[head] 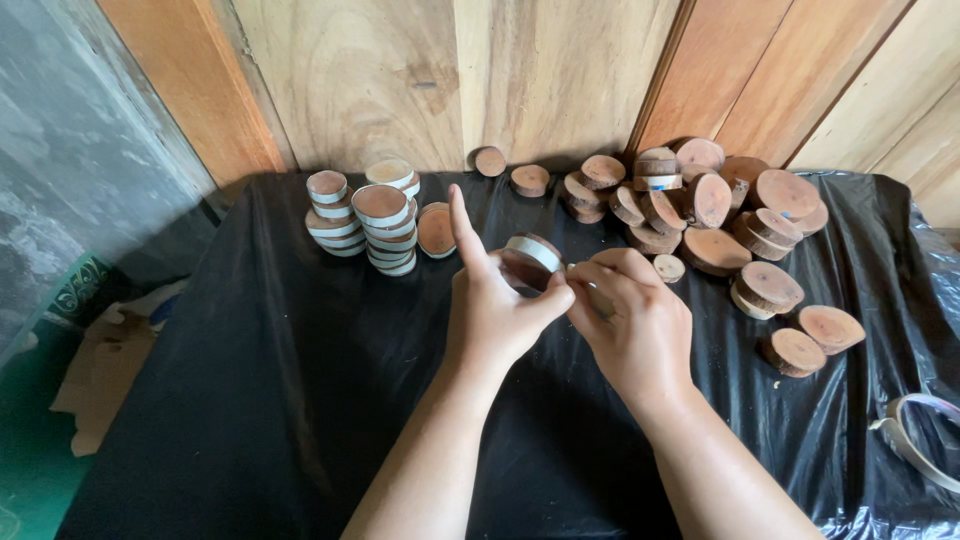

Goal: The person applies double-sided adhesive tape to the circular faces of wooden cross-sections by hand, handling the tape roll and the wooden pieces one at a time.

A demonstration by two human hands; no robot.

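My left hand (492, 305) holds a round wooden slice (530, 262) by its edge above the black-covered table, index finger pointing up. A pale strip of tape runs around the slice's rim. My right hand (632, 320) meets it from the right, fingertips pinched at the strip's end against the slice. Both hands are close together near the table's middle.
Stacks of wooden slices with pale-wrapped rims (372, 215) stand at the back left. A loose pile of bare wooden slices (720, 215) spreads over the back right. A roll of tape (925, 435) lies at the right edge. Black plastic sheeting (260, 400) covers the table; wooden wall boards (420, 80) stand behind.
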